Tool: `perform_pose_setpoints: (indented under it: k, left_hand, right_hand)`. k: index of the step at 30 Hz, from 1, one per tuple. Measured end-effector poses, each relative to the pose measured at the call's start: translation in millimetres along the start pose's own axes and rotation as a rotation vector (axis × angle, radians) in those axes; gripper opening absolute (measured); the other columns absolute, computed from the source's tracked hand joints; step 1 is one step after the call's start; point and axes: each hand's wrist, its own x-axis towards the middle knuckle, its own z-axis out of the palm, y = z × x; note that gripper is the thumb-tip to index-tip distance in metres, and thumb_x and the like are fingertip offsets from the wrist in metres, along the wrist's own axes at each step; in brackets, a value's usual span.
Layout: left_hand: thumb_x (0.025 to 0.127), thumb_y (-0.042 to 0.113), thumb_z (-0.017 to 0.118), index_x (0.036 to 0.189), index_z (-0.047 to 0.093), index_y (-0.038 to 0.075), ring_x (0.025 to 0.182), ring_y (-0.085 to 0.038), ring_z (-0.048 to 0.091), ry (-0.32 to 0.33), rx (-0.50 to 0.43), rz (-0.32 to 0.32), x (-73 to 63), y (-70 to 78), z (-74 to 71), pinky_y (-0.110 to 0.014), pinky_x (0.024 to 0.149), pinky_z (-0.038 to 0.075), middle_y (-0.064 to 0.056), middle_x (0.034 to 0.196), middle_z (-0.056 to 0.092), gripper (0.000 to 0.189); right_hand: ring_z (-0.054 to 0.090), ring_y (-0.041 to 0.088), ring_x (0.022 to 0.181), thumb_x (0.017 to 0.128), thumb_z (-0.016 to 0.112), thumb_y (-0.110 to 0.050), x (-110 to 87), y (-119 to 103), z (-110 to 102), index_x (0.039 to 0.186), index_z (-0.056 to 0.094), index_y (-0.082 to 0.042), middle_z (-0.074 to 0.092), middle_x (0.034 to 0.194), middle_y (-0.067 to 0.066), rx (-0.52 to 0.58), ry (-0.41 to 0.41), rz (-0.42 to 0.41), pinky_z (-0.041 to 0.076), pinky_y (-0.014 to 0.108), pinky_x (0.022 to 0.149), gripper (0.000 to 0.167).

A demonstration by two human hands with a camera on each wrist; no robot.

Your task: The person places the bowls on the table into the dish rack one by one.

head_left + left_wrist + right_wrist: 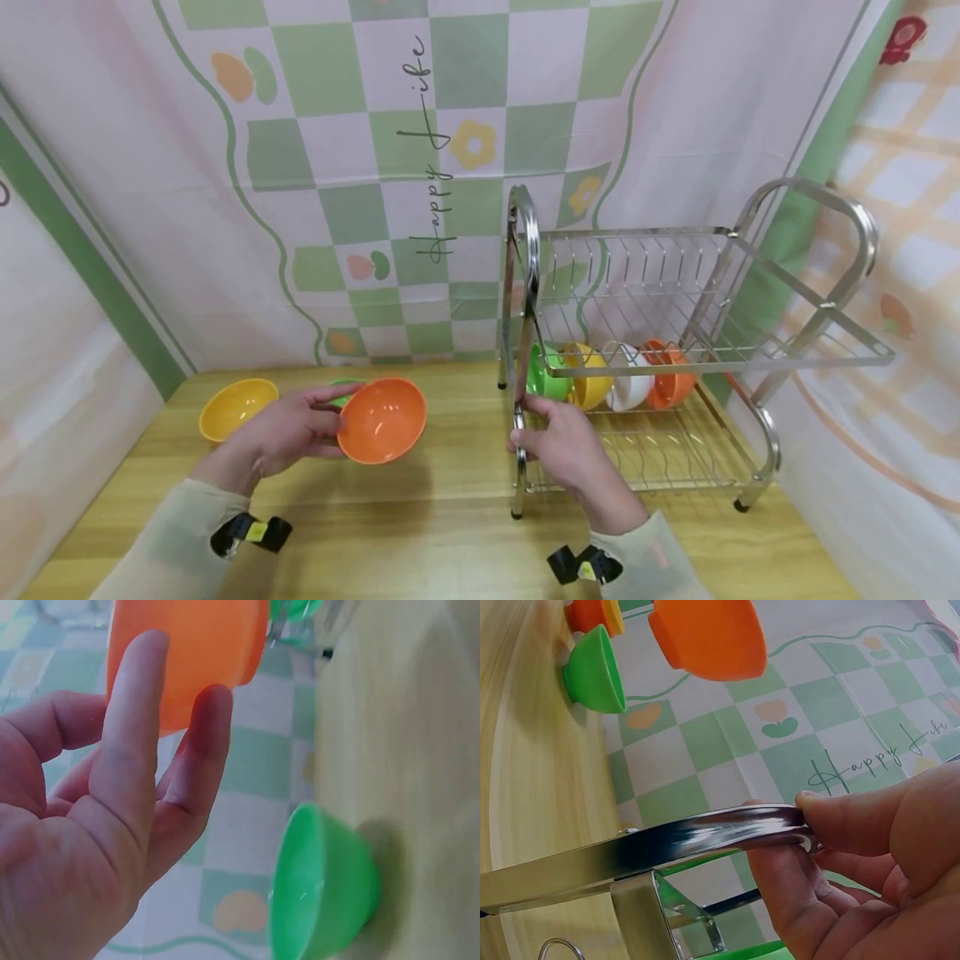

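Note:
My left hand (281, 433) holds an orange bowl (382, 423) by its left side, clear of the table and tilted with its inside facing me. In the left wrist view, fingers lie against the outside of the bowl. Behind that hand a green bowl (330, 889) sits on the table, mostly covered in the head view. Left of it is a yellow bowl (238, 408). With thumb and fingers, my right hand (573, 450) grips the metal tube (727, 832) at the near left end of a two-tier dish rack (716, 367).
On the rack's lower tier, green (545, 379), yellow (590, 377), white (632, 379) and orange (670, 375) bowls stand on edge in a row. The wooden table (457, 533) meets a checkered curtain (465, 208) behind. Another curtain (900, 333) hangs close to the rack's right.

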Motion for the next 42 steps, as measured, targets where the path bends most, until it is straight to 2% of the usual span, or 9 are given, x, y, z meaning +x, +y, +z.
perform_pose_setpoints:
  k: [5, 10, 15, 23, 31, 42]
  left_hand:
    - [0.095, -0.004, 0.055, 0.154, 0.031, 0.001, 0.098, -0.034, 0.066, -0.040, -0.046, -0.011, -8.0, -13.5, 15.2, -0.046, 0.085, 0.058, -0.024, 0.132, 0.054, 0.065]
    - [0.093, -0.003, 0.058, 0.154, 0.035, 0.002, 0.097, -0.029, 0.064, -0.017, -0.044, 0.018, -16.3, -24.0, 30.2, -0.044, 0.082, 0.060, -0.023, 0.128, 0.055, 0.065]
    - [0.093, -0.001, 0.061, 0.153, 0.037, 0.003, 0.098, -0.030, 0.062, 0.000, -0.033, 0.047, -24.4, -32.0, 42.5, -0.044, 0.081, 0.060, -0.025, 0.126, 0.049, 0.065]
    - [0.093, 0.002, 0.063, 0.152, 0.038, 0.001, 0.098, -0.031, 0.063, -0.011, -0.056, 0.050, -31.5, -42.4, 53.4, -0.046, 0.082, 0.059, -0.025, 0.123, 0.049, 0.064]
    - [0.093, -0.001, 0.062, 0.152, 0.037, 0.001, 0.095, -0.031, 0.064, 0.005, -0.041, 0.087, -35.5, -47.2, 60.6, -0.045, 0.080, 0.060, -0.025, 0.121, 0.051, 0.065]
    - [0.092, -0.002, 0.062, 0.152, 0.036, -0.002, 0.093, -0.029, 0.064, -0.016, -0.050, 0.107, -33.3, -49.2, 74.3, -0.045, 0.076, 0.061, -0.023, 0.117, 0.052, 0.064]
  right_hand:
    - [0.067, 0.018, 0.072, 0.091, 0.070, -0.004, -0.3, 1, 1, 0.144, 0.053, -0.007, 0.072, 0.087, 0.003, 0.018, 0.001, 0.002, 0.054, 0.036, 0.063, 0.056]
    - [0.067, 0.018, 0.072, 0.091, 0.070, -0.004, -0.4, 1, 1, 0.144, 0.053, -0.007, 0.071, 0.087, 0.003, 0.025, 0.003, 0.004, 0.054, 0.036, 0.063, 0.055]
    - [0.066, 0.019, 0.070, 0.091, 0.070, -0.005, -1.6, 0, 0, 0.145, 0.052, -0.008, 0.071, 0.081, 0.001, 0.015, 0.000, 0.027, 0.052, 0.036, 0.059, 0.057]
    - [0.066, 0.018, 0.071, 0.090, 0.070, -0.006, -0.1, 1, 0, 0.145, 0.052, -0.009, 0.071, 0.086, 0.001, 0.009, 0.005, 0.016, 0.052, 0.036, 0.059, 0.058]
    - [0.065, 0.020, 0.070, 0.091, 0.069, -0.005, -1.5, 0, 0, 0.147, 0.050, -0.010, 0.071, 0.078, 0.002, 0.020, 0.005, 0.034, 0.051, 0.035, 0.056, 0.058]
    - [0.065, 0.020, 0.070, 0.093, 0.068, -0.006, -0.1, 1, 1, 0.148, 0.049, -0.010, 0.071, 0.078, 0.002, 0.031, 0.002, 0.036, 0.052, 0.036, 0.057, 0.058]
